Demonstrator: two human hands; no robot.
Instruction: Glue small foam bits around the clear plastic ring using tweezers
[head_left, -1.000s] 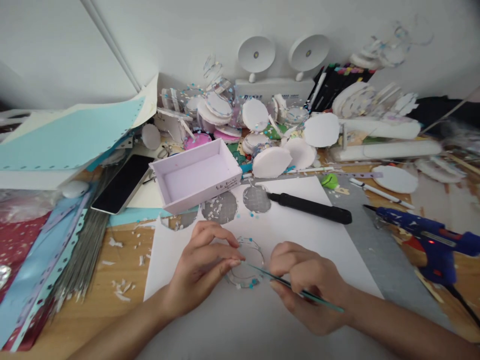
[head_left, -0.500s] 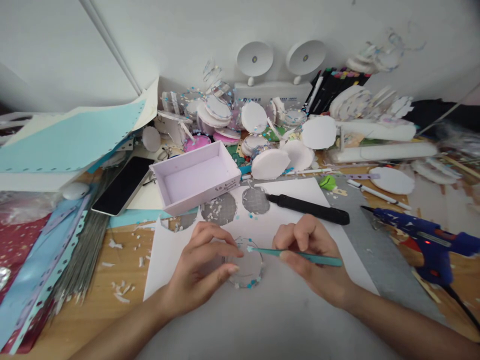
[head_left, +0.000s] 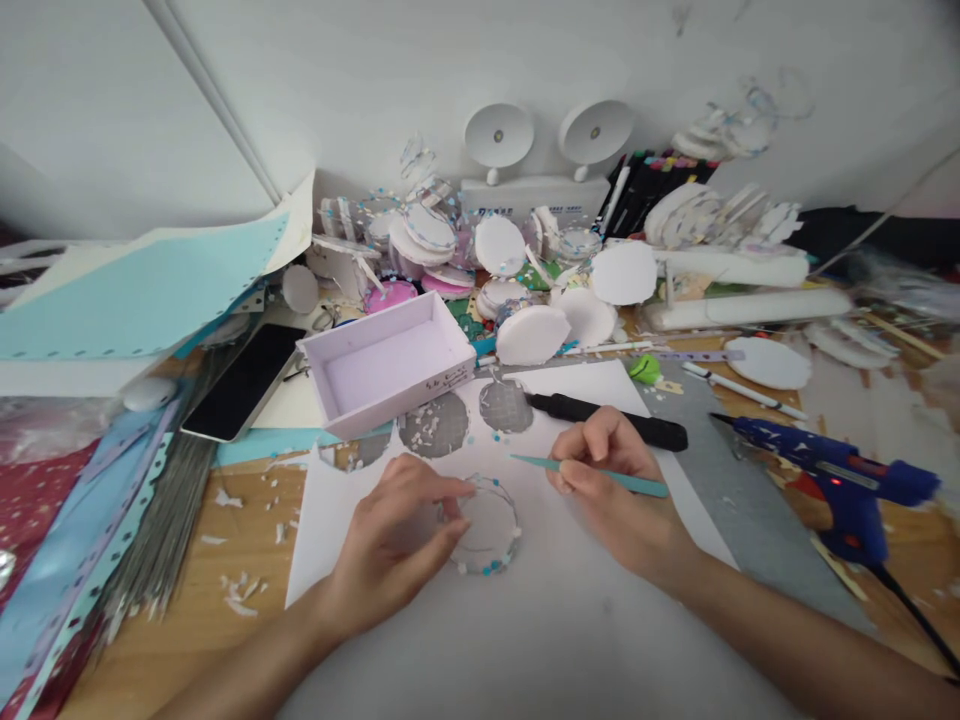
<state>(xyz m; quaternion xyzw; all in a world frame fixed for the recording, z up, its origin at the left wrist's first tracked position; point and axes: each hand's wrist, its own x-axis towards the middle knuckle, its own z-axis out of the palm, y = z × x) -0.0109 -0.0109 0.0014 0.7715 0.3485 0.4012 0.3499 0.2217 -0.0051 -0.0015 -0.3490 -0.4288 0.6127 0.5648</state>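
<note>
My left hand [head_left: 397, 525] rests on a white sheet [head_left: 570, 600], its fingers pinching the left rim of a clear round ring [head_left: 484, 525] edged with small blue and white dots. My right hand [head_left: 611, 495] is closed on a thin teal tool [head_left: 592, 472], held level with its tip pointing left, raised a little above and to the right of the ring. The sheet has round holes [head_left: 435, 422] cut out along its far edge.
An empty lilac box [head_left: 390, 360] stands behind the sheet. A black-handled knife [head_left: 604, 418] lies beside my right hand; a blue glue gun [head_left: 825, 470] sits at right. White discs [head_left: 529, 335], markers [head_left: 645, 185] and a white lamp unit [head_left: 536, 160] crowd the back. Card sheets [head_left: 135, 290], a phone [head_left: 244, 380] and sticks [head_left: 161, 520] lie left.
My right hand has lifted the teal tool off the ring, up and to the right, and turned it level. My left hand stays on the ring's left rim.
</note>
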